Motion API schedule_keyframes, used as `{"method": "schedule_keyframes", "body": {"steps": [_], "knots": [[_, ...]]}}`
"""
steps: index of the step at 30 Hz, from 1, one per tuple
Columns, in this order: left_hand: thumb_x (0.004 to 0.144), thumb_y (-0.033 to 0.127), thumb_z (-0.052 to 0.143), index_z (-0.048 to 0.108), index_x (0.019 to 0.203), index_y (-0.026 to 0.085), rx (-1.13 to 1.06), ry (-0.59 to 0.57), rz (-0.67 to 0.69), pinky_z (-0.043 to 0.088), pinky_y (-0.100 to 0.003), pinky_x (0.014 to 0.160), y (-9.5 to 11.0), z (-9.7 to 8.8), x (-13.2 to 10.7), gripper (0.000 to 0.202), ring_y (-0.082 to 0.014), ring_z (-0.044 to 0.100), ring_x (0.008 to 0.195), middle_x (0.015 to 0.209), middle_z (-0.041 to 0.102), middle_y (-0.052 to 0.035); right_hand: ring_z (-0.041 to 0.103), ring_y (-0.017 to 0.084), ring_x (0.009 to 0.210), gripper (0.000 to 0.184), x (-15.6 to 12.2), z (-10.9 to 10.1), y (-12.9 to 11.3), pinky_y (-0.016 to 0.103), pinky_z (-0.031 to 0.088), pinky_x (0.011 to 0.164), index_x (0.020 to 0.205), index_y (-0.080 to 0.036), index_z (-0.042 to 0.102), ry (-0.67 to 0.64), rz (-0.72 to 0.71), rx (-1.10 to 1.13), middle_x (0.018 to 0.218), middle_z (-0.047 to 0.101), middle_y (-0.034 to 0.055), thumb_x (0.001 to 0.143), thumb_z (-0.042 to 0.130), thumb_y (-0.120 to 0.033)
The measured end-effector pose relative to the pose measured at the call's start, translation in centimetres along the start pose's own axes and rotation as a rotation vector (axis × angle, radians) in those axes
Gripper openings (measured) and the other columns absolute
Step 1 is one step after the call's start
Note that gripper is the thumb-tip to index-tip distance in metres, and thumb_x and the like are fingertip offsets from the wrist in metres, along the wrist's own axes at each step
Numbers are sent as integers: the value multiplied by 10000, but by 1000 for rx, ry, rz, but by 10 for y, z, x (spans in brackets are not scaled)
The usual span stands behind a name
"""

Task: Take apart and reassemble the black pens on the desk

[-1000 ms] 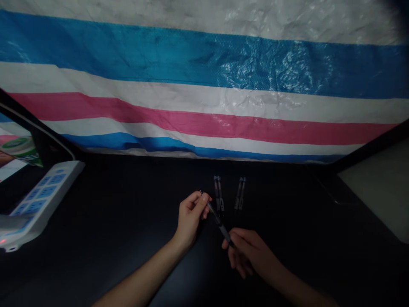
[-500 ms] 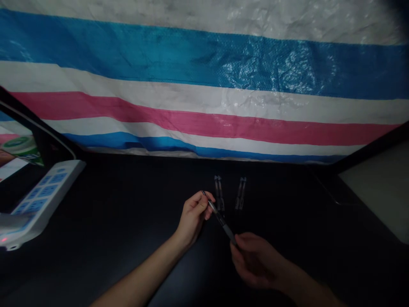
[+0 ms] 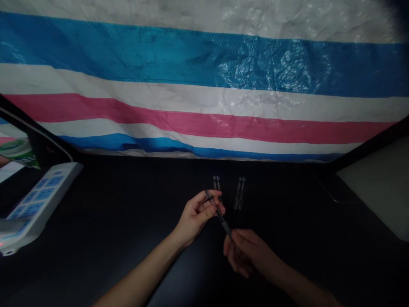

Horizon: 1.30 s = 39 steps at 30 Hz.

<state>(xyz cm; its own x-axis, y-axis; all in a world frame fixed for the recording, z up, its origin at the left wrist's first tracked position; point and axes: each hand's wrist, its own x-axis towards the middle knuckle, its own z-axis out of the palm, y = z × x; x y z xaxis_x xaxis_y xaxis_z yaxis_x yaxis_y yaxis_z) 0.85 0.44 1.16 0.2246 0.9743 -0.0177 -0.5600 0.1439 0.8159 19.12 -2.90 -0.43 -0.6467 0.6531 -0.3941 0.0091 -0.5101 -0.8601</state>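
A dark pen [image 3: 223, 221] with a clear upper part slants between my two hands above the black table. My left hand [image 3: 195, 217] is closed around its upper, far end, thumb against the barrel. My right hand [image 3: 247, 251] pinches the lower, near end between thumb and fingers; that tip is hidden. Just past my left hand lie a pair of slim clear pen-like pieces [image 3: 217, 181], partly covered by the fingers. To their right is a second similar pair [image 3: 240, 192], side by side on the table.
A white power strip [image 3: 43, 200] with blue sockets and a red light lies at the left. Behind it is a green-and-white container [image 3: 19, 151]. A striped plastic sheet [image 3: 204, 98] hangs along the back edge of the black table [image 3: 128, 187]. A pale panel [image 3: 377, 187] stands at the right.
My left hand has shifted its grip down the pen, so more of the pen's upper end shows. My right hand has moved slightly left and up, still pinching the lower end.
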Motion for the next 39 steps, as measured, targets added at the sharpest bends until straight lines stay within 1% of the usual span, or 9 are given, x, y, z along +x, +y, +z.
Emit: {"method": "schedule_keyframes", "body": {"steps": [4, 7, 9, 15, 20, 25, 30, 34, 39], "knots": [[762, 260, 763, 633, 1166, 193, 144, 36, 21, 503, -252, 646, -3, -1, 1, 429, -146, 661, 684, 817, 615, -19, 474, 71, 466, 534, 1, -1, -3, 164, 306, 391, 890, -116, 611, 139, -149, -175, 657, 575, 22, 913, 427, -617], [743, 219, 770, 545, 1262, 247, 190, 49, 75, 514, -239, 612, -4, -3, 2, 566, -134, 667, 639, 805, 594, 18, 461, 80, 526, 474, 1, -4, -6, 166, 314, 412, 912, -129, 620, 215, -193, -213, 703, 561, 24, 928, 446, -569], [745, 203, 764, 536, 1250, 262, 201, 44, 96, 523, -238, 611, -5, -4, 3, 557, -126, 668, 631, 800, 579, 35, 457, 83, 521, 487, 2, -6, -7, 169, 318, 406, 908, -128, 627, 212, -181, -195, 699, 564, 27, 930, 434, -574], [738, 202, 766, 594, 1099, 200, 240, 107, 123, 508, -203, 576, -6, -6, 5, 400, -122, 673, 613, 734, 560, 50, 448, 78, 498, 484, 3, -6, -7, 166, 315, 401, 867, -121, 639, 202, -176, -194, 657, 564, 20, 914, 465, -570], [745, 235, 758, 578, 1160, 203, 262, 158, 120, 503, -199, 568, -3, -4, 5, 453, -111, 662, 611, 768, 562, 41, 469, 84, 506, 495, 3, -6, -6, 162, 314, 396, 851, -123, 636, 209, -164, -197, 649, 564, 19, 898, 474, -589], [743, 220, 760, 597, 1095, 191, 254, 158, 128, 502, -206, 593, -3, -4, 5, 388, -108, 663, 607, 743, 556, 50, 466, 82, 500, 488, 3, -6, -5, 161, 317, 393, 853, -122, 639, 206, -174, -205, 645, 564, 17, 897, 480, -581], [745, 232, 758, 555, 1207, 221, 250, 163, 139, 505, -204, 583, -4, -5, 5, 505, -107, 662, 610, 764, 565, 50, 494, 89, 496, 494, 3, -6, -7, 161, 319, 385, 843, -121, 631, 212, -156, -206, 637, 572, 20, 887, 483, -591], [735, 224, 765, 600, 1110, 196, 256, 191, 147, 502, -213, 592, -4, -6, 6, 410, -112, 661, 610, 746, 558, 49, 507, 87, 473, 484, 3, -6, -8, 163, 323, 381, 857, -118, 623, 201, -154, -196, 631, 580, 19, 890, 483, -580], [737, 233, 759, 608, 1127, 203, 264, 206, 138, 500, -223, 604, -1, -5, 7, 419, -109, 650, 615, 756, 571, 42, 510, 84, 468, 465, 5, -8, -5, 160, 322, 376, 861, -119, 625, 189, -165, -197, 636, 582, 17, 898, 482, -561]]}}
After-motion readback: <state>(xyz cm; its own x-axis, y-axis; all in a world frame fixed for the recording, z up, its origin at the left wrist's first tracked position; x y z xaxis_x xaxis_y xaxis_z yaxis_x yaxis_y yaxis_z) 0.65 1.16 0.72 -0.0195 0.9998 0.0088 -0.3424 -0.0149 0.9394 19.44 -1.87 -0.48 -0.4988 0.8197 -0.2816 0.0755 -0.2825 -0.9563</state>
